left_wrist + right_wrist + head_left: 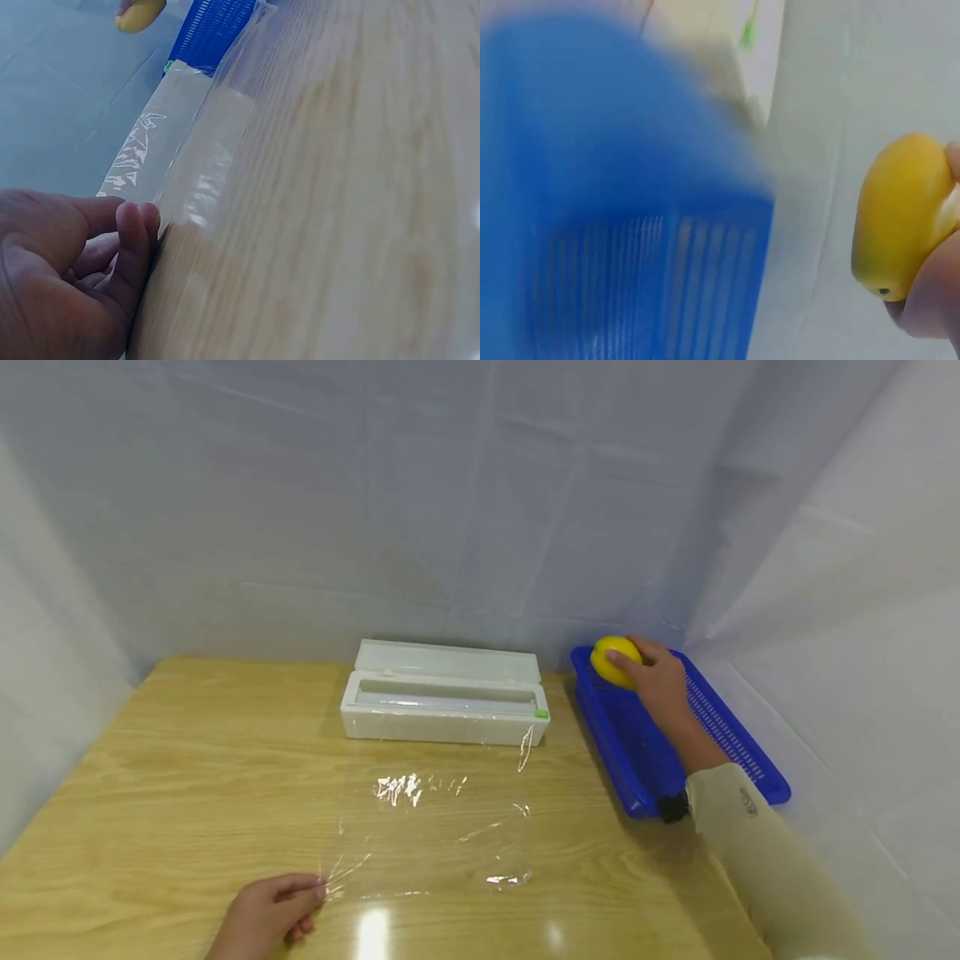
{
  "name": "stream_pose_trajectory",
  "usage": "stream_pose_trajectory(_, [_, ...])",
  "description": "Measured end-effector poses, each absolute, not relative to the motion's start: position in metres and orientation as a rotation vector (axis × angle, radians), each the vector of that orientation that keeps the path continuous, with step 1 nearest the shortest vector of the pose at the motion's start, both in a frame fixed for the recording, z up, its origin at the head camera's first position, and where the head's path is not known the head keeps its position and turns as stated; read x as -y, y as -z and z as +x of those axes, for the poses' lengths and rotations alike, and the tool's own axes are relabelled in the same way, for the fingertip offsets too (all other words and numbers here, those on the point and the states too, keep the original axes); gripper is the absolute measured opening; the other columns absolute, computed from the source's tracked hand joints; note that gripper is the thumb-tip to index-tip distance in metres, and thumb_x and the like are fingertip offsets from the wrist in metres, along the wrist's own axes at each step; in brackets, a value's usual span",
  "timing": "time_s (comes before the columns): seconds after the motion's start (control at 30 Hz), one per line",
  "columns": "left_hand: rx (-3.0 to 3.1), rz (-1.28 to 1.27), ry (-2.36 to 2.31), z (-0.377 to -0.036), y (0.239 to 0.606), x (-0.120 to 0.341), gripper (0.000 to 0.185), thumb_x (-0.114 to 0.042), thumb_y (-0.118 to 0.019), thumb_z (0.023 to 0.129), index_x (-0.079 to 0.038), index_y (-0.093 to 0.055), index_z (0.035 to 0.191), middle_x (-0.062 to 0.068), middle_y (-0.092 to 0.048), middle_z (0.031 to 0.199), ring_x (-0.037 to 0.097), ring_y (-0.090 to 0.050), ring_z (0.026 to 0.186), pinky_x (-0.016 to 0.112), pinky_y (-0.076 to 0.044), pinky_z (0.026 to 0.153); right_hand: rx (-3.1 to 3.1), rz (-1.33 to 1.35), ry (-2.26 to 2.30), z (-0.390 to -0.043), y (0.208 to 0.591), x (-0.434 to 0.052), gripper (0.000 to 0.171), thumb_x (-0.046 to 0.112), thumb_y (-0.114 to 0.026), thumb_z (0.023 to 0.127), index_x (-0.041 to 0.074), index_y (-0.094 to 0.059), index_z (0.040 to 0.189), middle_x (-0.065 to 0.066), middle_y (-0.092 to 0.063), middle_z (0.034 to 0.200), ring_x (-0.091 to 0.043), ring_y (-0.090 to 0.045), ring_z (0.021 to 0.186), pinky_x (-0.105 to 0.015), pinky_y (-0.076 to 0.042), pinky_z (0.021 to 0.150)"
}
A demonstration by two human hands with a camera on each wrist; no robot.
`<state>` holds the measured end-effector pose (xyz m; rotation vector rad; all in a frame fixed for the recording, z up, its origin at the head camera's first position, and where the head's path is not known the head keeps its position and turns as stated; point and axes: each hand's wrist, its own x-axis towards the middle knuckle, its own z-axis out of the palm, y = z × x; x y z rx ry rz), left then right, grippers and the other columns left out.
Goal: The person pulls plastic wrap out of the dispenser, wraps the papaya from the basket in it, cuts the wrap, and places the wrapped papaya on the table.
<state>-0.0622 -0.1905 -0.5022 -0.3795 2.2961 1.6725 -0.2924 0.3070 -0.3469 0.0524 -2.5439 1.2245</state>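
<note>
My left hand point(268, 912) pinches the near left corner of a clear sheet of cling film point(435, 827) between thumb and fingers. The film stretches back over the wooden table to a white cling film dispenser point(442, 727), whose lid point(450, 662) stands raised. Over the far end of a blue plastic basket point(603, 739), my right hand point(660, 681) grips a smooth, oblong yellow fruit point(611, 662). The right wrist view shows a small dark spot at one end of the yellow fruit point(904, 217), with fingers wrapped about its side.
The basket has slotted sides and stands on the right of the wooden table point(187, 777), beside a white sheet point(862, 652). A grey-white sheet point(412, 510) hangs behind the dispenser. A green tab point(541, 714) sits at the dispenser's right end.
</note>
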Motion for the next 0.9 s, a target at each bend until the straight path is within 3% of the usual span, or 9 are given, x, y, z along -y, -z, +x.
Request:
stream_pose_trajectory(0.2, [-2.298, -0.37, -1.686, -0.063, 0.504, 0.189, 0.036, -0.012, -0.07, 0.092, 0.009, -0.066, 0.121, 0.008, -0.069, 0.079, 0.016, -0.063, 0.065, 0.026, -0.057, 0.058, 2.541, 0.121, -1.281, -0.274, 0.352, -0.258, 0.072, 0.058, -0.072, 0.087, 0.017, -0.057, 0.144, -0.009, -0.057, 0.145, -0.029, -0.058, 0.122, -0.044, -0.055, 0.095])
stream_pose_trajectory(0.47, [-2.292, -0.454, -1.685, -0.062, 0.505, 0.187, 0.033, -0.011, -0.069, 0.092, 0.007, -0.067, 0.12, 0.008, -0.068, 0.077, 0.017, -0.062, 0.065, 0.026, -0.056, 0.056, 2.539, 0.255, -1.406, -0.247, 0.38, -0.186, 0.058, 0.038, -0.081, 0.086, 0.013, -0.064, 0.136, -0.01, -0.063, 0.135, -0.028, -0.06, 0.116, -0.041, -0.056, 0.093])
stream_pose_trajectory(0.67, [-2.288, -0.389, -1.676, -0.063, 0.506, 0.192, 0.038, -0.015, -0.07, 0.093, 0.01, -0.065, 0.122, 0.007, -0.068, 0.077, 0.016, -0.063, 0.065, 0.026, -0.057, 0.058, 2.61, 0.366, -1.463, -0.231, 0.409, -0.139, 0.06, 0.039, -0.08, 0.086, 0.013, -0.063, 0.137, -0.008, -0.061, 0.136, -0.028, -0.059, 0.114, -0.042, -0.055, 0.092])
stream_pose_trajectory(0.9, [-2.264, -0.416, -1.686, -0.062, 0.508, 0.192, 0.041, -0.017, -0.072, 0.091, 0.008, -0.065, 0.123, 0.007, -0.069, 0.078, 0.017, -0.063, 0.066, 0.026, -0.057, 0.057, 2.665, 0.495, -1.361, -0.222, 0.441, -0.098, 0.055, 0.037, -0.08, 0.086, 0.005, -0.067, 0.128, -0.011, -0.067, 0.127, -0.028, -0.059, 0.113, -0.039, -0.052, 0.088])
